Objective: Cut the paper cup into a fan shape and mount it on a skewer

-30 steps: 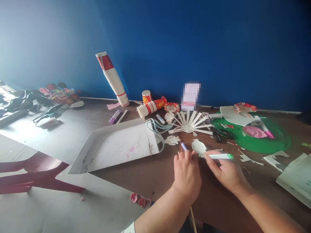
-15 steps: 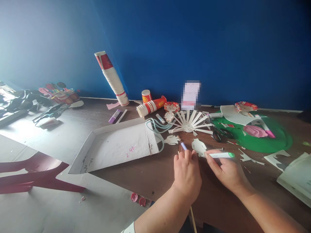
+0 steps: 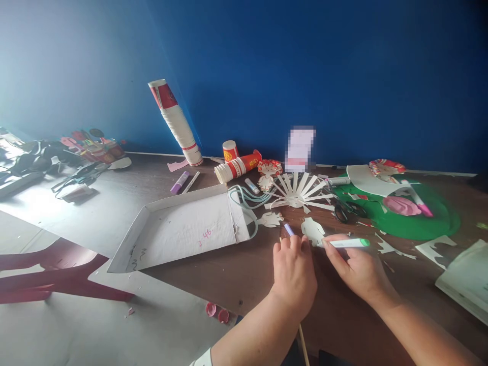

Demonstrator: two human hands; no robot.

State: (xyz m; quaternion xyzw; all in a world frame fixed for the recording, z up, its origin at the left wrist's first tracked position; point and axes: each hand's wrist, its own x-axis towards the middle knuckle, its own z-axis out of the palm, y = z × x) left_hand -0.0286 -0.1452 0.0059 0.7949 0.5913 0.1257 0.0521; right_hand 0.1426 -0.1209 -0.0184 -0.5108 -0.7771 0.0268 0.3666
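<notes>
While the right hand (image 3: 360, 272) holds a marker (image 3: 351, 243), tabletop (image 3: 229, 274) borders the box edge (image 3: 240, 226).

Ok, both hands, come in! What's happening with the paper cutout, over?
Right hand: holding green-ended marker. Left hand: palm down, grip hidden. Paper cutout: flat, marker at lower edge. Fringed paper close beyond, not overlapping.

a craft workspace before you, shown by your brown counter (image 3: 217, 279) strewn with markers (image 3: 348, 243), paper cut-outs (image 3: 313, 230), scissors (image 3: 340, 213) and scraps (image 3: 387, 246), stacked paper cups (image 3: 176, 127) against the blue wall (image 3: 267, 76) you face
</notes>
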